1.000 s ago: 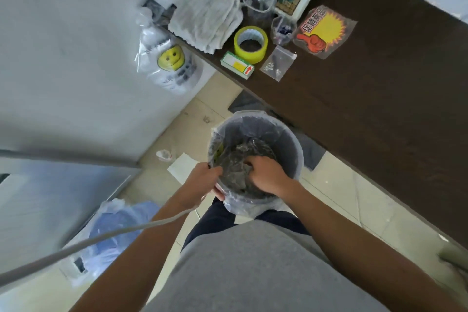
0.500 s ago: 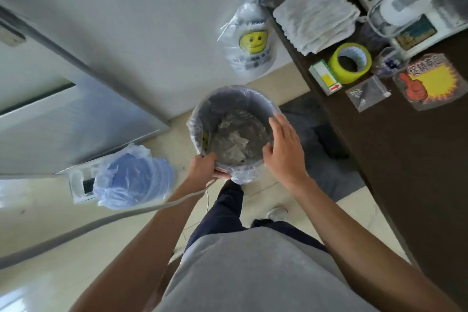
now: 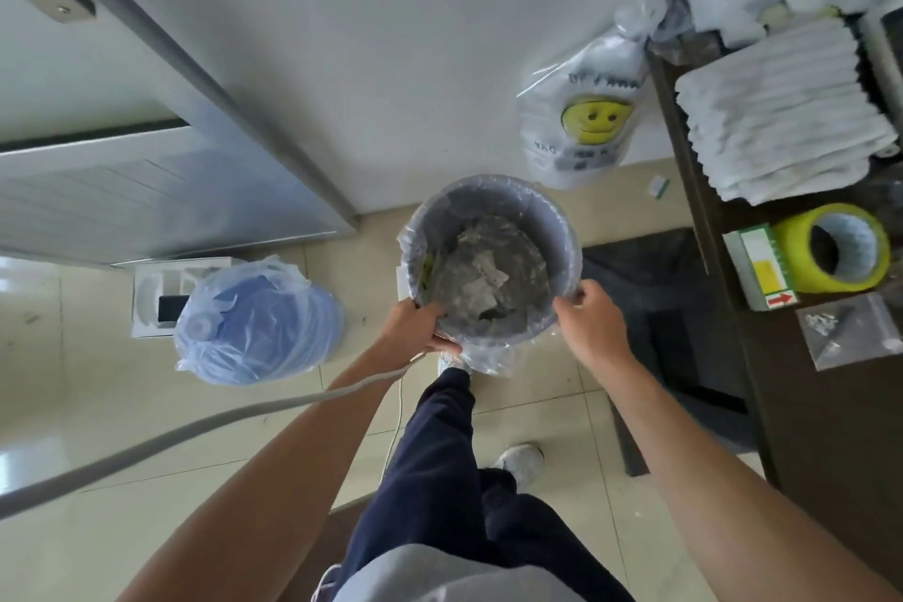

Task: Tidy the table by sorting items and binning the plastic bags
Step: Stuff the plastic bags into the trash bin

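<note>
left hand [image 3: 420, 328] grips the bin [image 3: 493, 200] rim at 7 o'clock; right hand [image 3: 593, 323] clasps it at 4 o'clock. crumpled plastic bags [image 3: 481, 274] lie inside, so binning looks mostly done. at 3 o'clock the table [image 3: 830, 445] edge sits close, with a zip bag [image 3: 850, 332], tape roll [image 3: 835, 247] and towels [image 3: 782, 112] unsorted. open floor at 9 o'clock, short of the blue sack [image 3: 256, 323]; smiley bag [image 3: 584, 112] hangs at 1 o'clock.

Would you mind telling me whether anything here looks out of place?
The smiley-face bag hangs at the table corner, not binned, and a small scrap lies on the floor nearby. The bin liner sags loose over the near rim between the left hand and right hand, which grip the bin.
</note>
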A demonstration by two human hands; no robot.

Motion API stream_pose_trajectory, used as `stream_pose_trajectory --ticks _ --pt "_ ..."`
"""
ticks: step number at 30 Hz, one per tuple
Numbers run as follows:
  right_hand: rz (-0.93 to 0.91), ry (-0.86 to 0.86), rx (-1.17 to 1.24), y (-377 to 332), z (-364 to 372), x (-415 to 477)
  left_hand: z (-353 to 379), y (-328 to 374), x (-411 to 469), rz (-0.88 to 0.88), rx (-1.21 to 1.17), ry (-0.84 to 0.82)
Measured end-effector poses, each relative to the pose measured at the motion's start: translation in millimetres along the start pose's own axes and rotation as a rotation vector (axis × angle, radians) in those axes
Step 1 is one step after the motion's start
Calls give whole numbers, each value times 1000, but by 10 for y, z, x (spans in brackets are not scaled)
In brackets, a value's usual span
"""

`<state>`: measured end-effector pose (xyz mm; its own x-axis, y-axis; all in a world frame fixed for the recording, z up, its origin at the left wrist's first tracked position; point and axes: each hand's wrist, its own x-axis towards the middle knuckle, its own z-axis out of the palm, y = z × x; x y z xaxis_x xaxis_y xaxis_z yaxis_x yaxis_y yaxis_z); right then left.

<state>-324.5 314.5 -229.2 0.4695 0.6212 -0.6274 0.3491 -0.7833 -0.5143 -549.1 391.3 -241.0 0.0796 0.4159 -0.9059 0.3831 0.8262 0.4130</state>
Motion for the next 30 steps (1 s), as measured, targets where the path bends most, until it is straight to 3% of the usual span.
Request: stream_pose_trajectory --ticks 9,18,23,30 --pt "52 -108 -56 41 672 1123 -213 -19 1207 -50 8 39" --pt "58 -236 -225 613 1519 2296 -270 -394 2721 -20 118 99" --pt "79 -233 -364 915 1928 2871 -159 -707 3541 -78 161 111" --pt "188 -185 -337 1282 2317 3579 42 -887 4255 -77 109 95"
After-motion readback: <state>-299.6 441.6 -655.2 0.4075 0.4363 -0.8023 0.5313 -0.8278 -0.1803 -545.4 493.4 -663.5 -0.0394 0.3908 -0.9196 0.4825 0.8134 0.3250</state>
